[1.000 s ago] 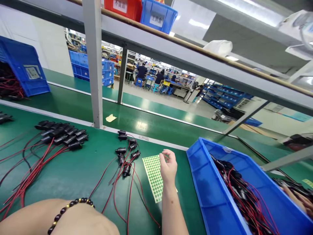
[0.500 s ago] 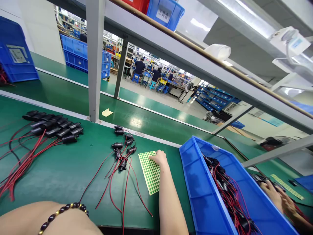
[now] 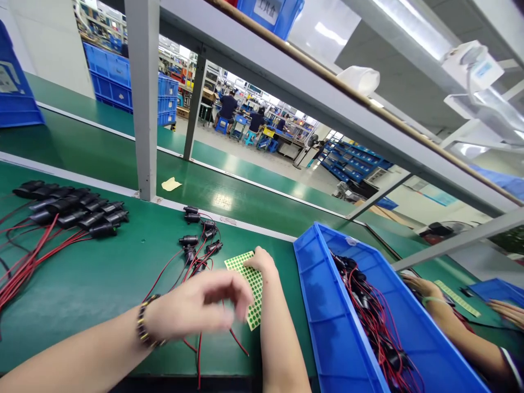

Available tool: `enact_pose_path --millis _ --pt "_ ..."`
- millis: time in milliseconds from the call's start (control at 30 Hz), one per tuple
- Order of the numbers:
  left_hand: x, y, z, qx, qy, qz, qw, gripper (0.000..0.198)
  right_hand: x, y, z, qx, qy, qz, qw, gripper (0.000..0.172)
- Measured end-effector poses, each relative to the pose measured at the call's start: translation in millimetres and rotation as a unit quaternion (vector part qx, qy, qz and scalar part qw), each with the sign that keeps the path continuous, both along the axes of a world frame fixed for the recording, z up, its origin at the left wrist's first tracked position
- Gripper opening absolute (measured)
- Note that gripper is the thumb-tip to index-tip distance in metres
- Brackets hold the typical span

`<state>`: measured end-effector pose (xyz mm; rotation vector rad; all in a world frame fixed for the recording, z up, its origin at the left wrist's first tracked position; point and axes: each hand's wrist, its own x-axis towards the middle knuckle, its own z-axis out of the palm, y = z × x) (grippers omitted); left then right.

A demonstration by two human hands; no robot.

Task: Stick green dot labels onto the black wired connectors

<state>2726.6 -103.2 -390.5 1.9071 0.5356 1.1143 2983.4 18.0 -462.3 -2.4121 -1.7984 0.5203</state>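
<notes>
A cream sheet of small round green stickers lies on the green workbench. My right hand is at its upper right, thumb on the sheet and fingers closed at its edge; the fingertips are partly hidden. Over the sheet's left side hangs my left hand, blurred, with fingers curved, a gap between them and the thumb, and nothing visible in it. A beaded bracelet circles that wrist. Several black cylindrical connectors with red leads lie just left of the sheet, partly covered by my left hand.
On the left rests a pile of black connectors with red wires. To the right, a blue bin contains more wired parts. Beyond it are a co-worker's hands. A grey post and a shelf beam frame the bench.
My left arm has swung up from the lower left, bringing its hand over the connectors' wires and the sheet. My right hand stays at the sheet. The view has shifted slightly.
</notes>
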Motion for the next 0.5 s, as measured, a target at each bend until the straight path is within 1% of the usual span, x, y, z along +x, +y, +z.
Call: enact_pose_path --millis 33,67,100,167,233,300,333,400,500 --pt "19 15 1.1 -0.035 0.056 0.001 0.998 0.025 0 -3 -1.7 0.012 -0.001 0.002 1.0 0.048" --pt "38 31 -2.1 -0.053 0.107 0.034 0.992 0.024 0 -6 -3.6 0.026 0.0 0.004 1.0 0.044" --pt "57 46 -9.6 -0.058 0.163 0.075 0.982 0.022 0 -9 -5.5 0.041 0.002 0.006 0.999 0.041" --pt "89 70 -33.9 -0.037 0.288 0.134 0.947 0.024 3 -16 -9.1 0.077 0.012 0.012 0.997 0.032" --pt "112 86 -61.4 -0.012 0.367 0.199 0.909 0.031 7 -22 -12.0 0.126 0.023 0.013 0.992 0.024" --pt "127 94 -82.8 0.016 0.403 0.248 0.881 0.039 12 -26 -14.9 0.179 0.032 0.009 0.983 0.026" --pt "131 97 -89.8 0.03 0.411 0.264 0.872 0.043 14 -27 -16.6 0.202 0.037 0.007 0.979 0.029" --pt "135 101 -97.4 0.05 0.42 0.281 0.862 0.047 16 -28 -20.7 0.228 0.048 0.009 0.972 0.033" --pt "137 107 -100.3 0.06 0.432 0.276 0.857 0.049 14 -26 -27.9 0.237 0.067 0.021 0.969 0.038"
